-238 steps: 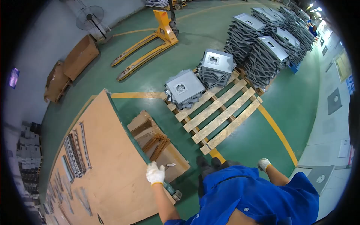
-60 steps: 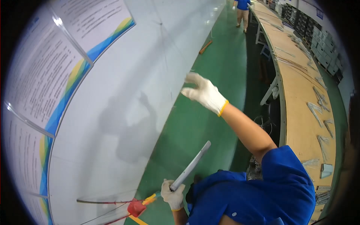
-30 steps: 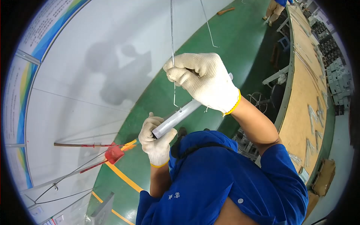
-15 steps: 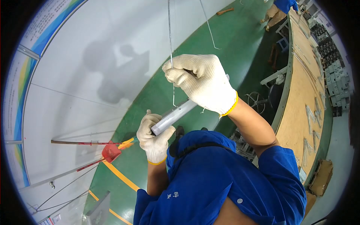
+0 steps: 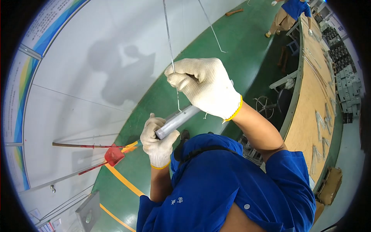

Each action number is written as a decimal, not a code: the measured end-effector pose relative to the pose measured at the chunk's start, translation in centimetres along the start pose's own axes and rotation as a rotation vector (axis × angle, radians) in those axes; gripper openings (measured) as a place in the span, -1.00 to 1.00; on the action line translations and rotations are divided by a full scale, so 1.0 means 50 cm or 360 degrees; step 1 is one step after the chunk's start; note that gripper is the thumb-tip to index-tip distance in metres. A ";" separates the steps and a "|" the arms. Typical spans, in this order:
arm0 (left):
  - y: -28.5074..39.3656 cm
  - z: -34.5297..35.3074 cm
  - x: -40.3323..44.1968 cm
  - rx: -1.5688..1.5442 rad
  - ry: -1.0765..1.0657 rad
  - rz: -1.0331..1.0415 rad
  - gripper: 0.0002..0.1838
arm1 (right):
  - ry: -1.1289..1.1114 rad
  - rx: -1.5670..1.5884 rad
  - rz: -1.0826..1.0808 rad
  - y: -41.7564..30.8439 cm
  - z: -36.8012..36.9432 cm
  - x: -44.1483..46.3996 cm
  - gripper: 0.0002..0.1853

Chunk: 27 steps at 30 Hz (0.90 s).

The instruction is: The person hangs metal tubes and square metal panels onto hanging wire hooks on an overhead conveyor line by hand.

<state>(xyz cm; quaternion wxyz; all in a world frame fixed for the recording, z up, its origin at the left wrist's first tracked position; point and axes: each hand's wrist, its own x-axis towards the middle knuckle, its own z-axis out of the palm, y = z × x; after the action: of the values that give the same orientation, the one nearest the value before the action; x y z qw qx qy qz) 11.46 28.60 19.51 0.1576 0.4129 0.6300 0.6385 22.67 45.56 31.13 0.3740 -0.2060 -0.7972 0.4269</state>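
My left hand [image 5: 157, 142], in a white glove, is wrapped round the lower end of a grey metal bar [image 5: 178, 121]. The bar slants up to the right and passes behind my right hand [image 5: 206, 85]. My right hand, gloved too, pinches a thin wire hook [image 5: 169, 40] that hangs from above. The hook's bent lower tip is at the bar's upper face, by a small hole; whether it is inside the hole I cannot tell. A second wire hook [image 5: 211, 27] hangs free beyond my right hand.
A long table [image 5: 305, 112] with thin metal pieces runs along the right. Another person [image 5: 291, 13] stands at its far end. A white wall [image 5: 77, 77] is on the left, with a red dustpan [image 5: 114, 155] near its foot. A stool [image 5: 284, 99] stands under the table.
The held hook has tilted, its top shifting left, and its tip is now at the bar. My right hand has moved slightly down and left. The other person has straightened up and turned.
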 end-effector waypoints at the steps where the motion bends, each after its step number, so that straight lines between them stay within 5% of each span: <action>1: 0.000 -0.001 -0.001 0.0010 -0.0001 -0.0013 -0.68 | -0.0012 -0.0036 -0.0004 0.000 -0.002 0.001 -0.88; 12: -0.014 -0.004 0.001 -0.0133 0.0013 -0.0199 -0.69 | -0.0070 -0.0246 -0.0401 0.081 -0.082 -0.078 -0.80; 16: -0.043 -0.008 -0.003 -0.0372 0.0045 -0.0199 -0.67 | 0.0665 0.0215 0.0644 0.251 -0.150 -0.196 -0.78; 18: -0.052 -0.011 0.001 -0.0481 0.0018 -0.0179 -0.67 | 0.0905 0.0180 0.0792 0.365 -0.179 -0.244 -0.56; 19: -0.059 -0.013 0.004 -0.0492 -0.0028 -0.0159 -0.66 | 0.0799 -0.0255 0.0777 0.417 -0.177 -0.263 -0.41; 20: -0.063 -0.013 0.008 -0.0514 -0.0048 -0.0192 -0.66 | 0.0600 -0.0245 0.1144 0.388 -0.171 -0.258 -0.25; 22: -0.072 -0.013 0.017 -0.0562 -0.0102 -0.0258 -0.66 | 0.0474 0.0105 0.0823 0.434 -0.138 -0.293 -0.31; 27: -0.042 -0.007 0.040 -0.0448 -0.0022 -0.0526 -0.62 | 0.0277 0.0519 0.1130 0.386 -0.149 -0.299 -0.59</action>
<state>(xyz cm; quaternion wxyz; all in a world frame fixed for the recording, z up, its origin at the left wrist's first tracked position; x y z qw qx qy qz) 9.31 30.11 18.27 0.3206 0.2824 0.5928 0.6827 38.09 50.42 11.38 0.2971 -0.4421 -0.5635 0.6314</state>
